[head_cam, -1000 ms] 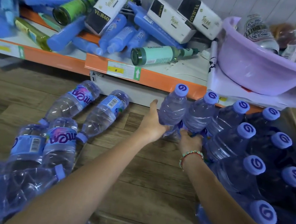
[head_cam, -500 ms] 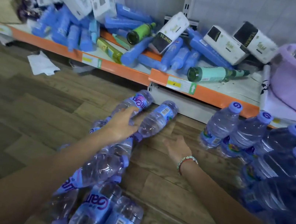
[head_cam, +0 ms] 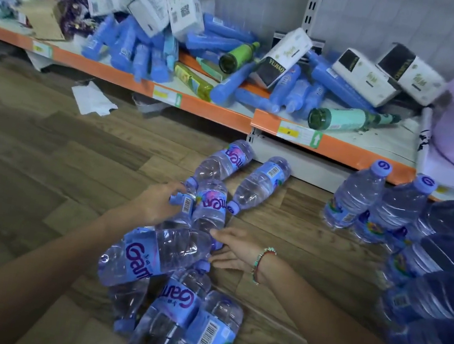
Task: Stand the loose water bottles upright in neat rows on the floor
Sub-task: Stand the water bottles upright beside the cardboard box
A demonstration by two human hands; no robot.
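head view: the left hand (head_cam: 158,204) curls round a lying bottle (head_cam: 184,209) in the loose pile (head_cam: 170,296), while the right hand (head_cam: 232,254), fingers spread and empty, touches the next one. well right of both hands, upright bottles (head_cam: 392,210) already stand in rows; roughly eight remain down. beyond the hands, a cluttered shelf (head_cam: 200,105) crowds the floor space.

Water bottles (head_cam: 260,181) on wooden floor (head_cam: 28,158)
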